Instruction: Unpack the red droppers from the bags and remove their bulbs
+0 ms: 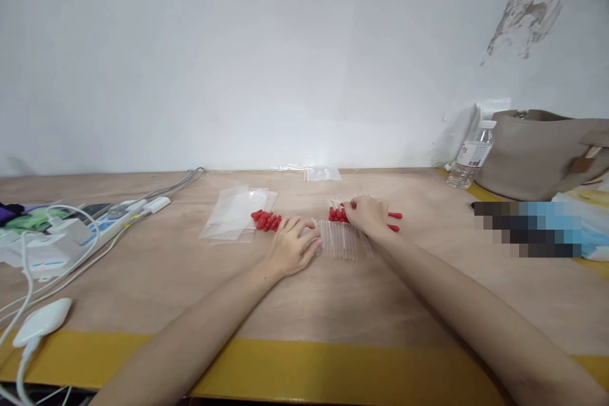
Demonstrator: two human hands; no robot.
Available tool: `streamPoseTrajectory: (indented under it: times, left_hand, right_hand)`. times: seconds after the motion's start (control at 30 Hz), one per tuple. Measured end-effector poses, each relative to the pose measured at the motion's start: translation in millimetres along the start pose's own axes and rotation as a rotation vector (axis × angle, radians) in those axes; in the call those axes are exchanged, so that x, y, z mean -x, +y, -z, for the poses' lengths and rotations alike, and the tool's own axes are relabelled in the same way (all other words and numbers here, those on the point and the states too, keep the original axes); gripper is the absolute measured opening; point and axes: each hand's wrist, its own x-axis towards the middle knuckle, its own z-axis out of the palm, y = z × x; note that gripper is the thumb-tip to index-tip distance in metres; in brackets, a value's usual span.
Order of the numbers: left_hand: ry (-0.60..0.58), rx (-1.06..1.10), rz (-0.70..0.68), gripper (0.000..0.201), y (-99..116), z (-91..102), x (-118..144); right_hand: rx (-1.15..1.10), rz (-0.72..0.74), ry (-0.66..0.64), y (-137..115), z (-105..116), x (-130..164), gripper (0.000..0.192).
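Near the middle of the table lies a row of clear, thin droppers, side by side, with red bulbs at several ends. My right hand is over the row's far right part, its fingers pinched at the red bulbs; the dropper between them is partly hidden. Two more red bulbs stick out to the right past that hand. My left hand lies palm down with fingers extended over the row's left side. Left of its fingers is a cluster of red bulbs, whose tubes the hand covers.
Flat clear plastic bags lie on the left, and a small zip bag is by the wall. A power strip with chargers and cables occupies the far left. A water bottle and beige handbag stand at right.
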Motion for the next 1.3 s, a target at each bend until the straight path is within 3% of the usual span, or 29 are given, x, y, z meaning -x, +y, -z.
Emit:
streamPoseTrajectory:
  times: [0.13, 0.23, 0.33, 0.43, 0.57, 0.97, 1.3]
  left_hand:
    - [0.043, 0.024, -0.002, 0.021, 4.6, -3.3, -3.8]
    - [0.101, -0.007, -0.004, 0.032, 2.9, -4.2, -7.5]
    - [0.075, -0.034, -0.106, 0.031, 2.9, -5.1, -8.9]
    - [0.022, -0.029, -0.182, 0.026, 4.2, -5.6, -5.8]
    - [0.018, -0.030, -0.203, 0.021, 8.2, -4.3, -1.0]
    - [-0.104, 0.000, -0.189, 0.022, 19.8, -3.2, -4.6]
    - [-0.094, 0.114, -0.095, 0.025, 19.4, -2.8, -0.9]
  right_hand:
    - [-0.087, -0.003, -0.038, 10.6, 13.8, 9.4, 0.035]
    - [-0.284, 0.177, -0.134, 20.0, 18.5, 29.6, 0.032]
    - [-0.497, 0.382, -0.171, 26.3, 17.2, 52.5, 0.028]
    - [-0.560, 0.442, -0.172, 27.8, 14.7, 66.7, 0.026]
    - [-0.468, 0.509, -0.152, 23.7, 13.6, 71.9, 0.025]
    - [-0.004, 0.806, 0.257, 13.6, 10.8, 82.5, 0.023]
    - [0.128, 0.914, 0.362, 27.9, 7.5, 80.2, 0.020]
